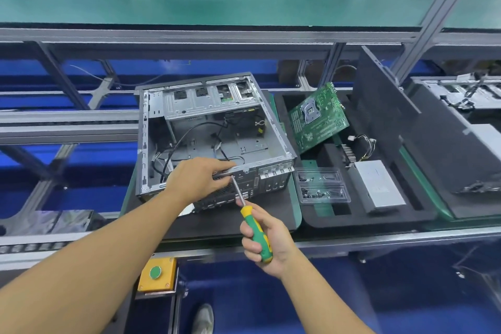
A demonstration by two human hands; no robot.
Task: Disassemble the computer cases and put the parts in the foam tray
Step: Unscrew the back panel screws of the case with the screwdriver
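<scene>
Head view, single moment. Found computer case [211,127] lying on its side on the dark mat, open face up and close to gutted: bare floor, drive cage at the far end, loose black cables [184,141] trailing inside. Noted left hand [198,179] curled over the near rear edge of the case, fingers and thumb pinching the rim. Noted right hand [265,241] wrapped round the green-and-yellow handle of a screwdriver [254,233], shaft angled up, tip set against the rear panel just under the left fingertips; could not make out the screw itself.

Logged as done:
- motherboard [317,119] out, leaning in the foam tray [366,221] just right of the case
- power supply [379,184] with its wire bundle laid in the tray's near-right pocket
- clear plastic screw holder [322,184] with small dark fasteners resting on the tray's left part
- dark side panel [385,116] propped upright past the tray

Judged this case well over halfway, with the rear-panel fastener, cabling and drive cage left. Spotted second case [461,95] far right, wiring visible inside, seemingly not stripped.
</scene>
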